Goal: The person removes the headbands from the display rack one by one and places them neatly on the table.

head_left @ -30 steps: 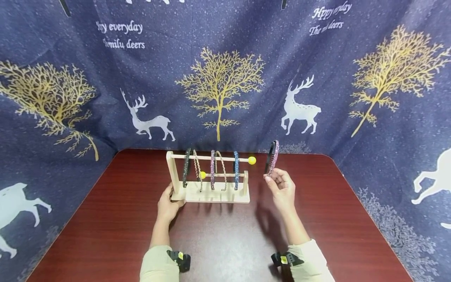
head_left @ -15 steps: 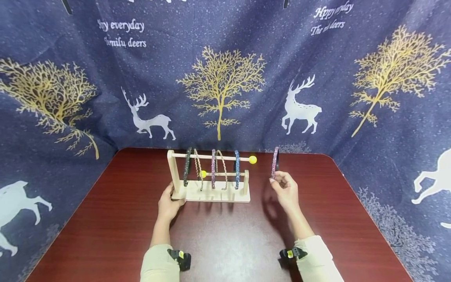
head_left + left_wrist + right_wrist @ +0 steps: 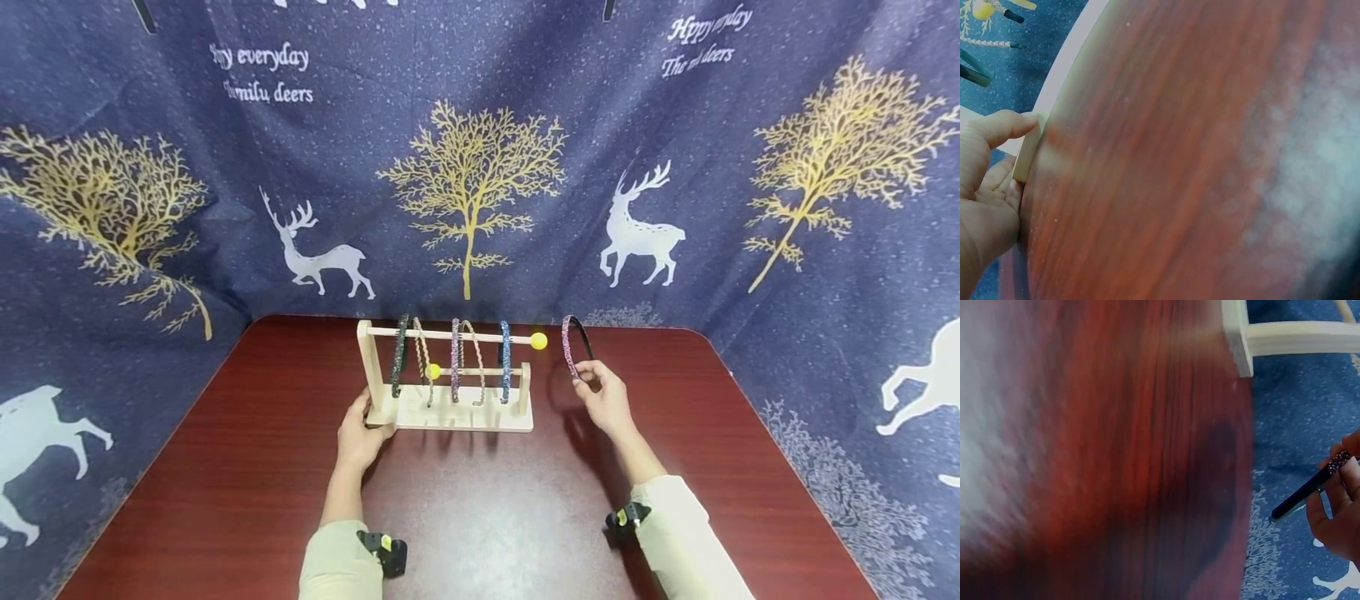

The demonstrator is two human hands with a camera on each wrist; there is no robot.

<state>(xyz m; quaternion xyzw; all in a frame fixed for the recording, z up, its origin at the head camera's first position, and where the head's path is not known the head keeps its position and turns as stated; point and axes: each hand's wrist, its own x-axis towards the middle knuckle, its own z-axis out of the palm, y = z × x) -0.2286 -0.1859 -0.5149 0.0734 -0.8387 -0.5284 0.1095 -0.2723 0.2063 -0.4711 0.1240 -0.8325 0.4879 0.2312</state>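
Note:
A pale wooden rack (image 3: 463,422) stands at the back of the table, and my left hand (image 3: 358,437) grips the left end of its base. In the left wrist view, the thumb of my left hand (image 3: 985,181) lies on the base's edge. My right hand (image 3: 607,406) pinches one end of a pink glitter headband (image 3: 567,348), holding it up to the right of the rack. In the right wrist view, the headband's black end (image 3: 1300,499) sticks out past the fingers. On the rack hang a black headband (image 3: 397,362), a purple one (image 3: 454,367), a blue one (image 3: 506,362) and braided beige ones (image 3: 477,367).
The rack's upper rod ends at the right in a yellow ball (image 3: 538,341); another yellow ball (image 3: 432,372) caps the lower rod's left end. Behind the reddish-brown table (image 3: 480,508) hangs a blue cloth (image 3: 337,167) with printed deer and trees.
The pink headband has been turned in my right hand, so its glitter side now faces left. The right hand has shifted slightly right and down. My left hand keeps its hold on the rack.

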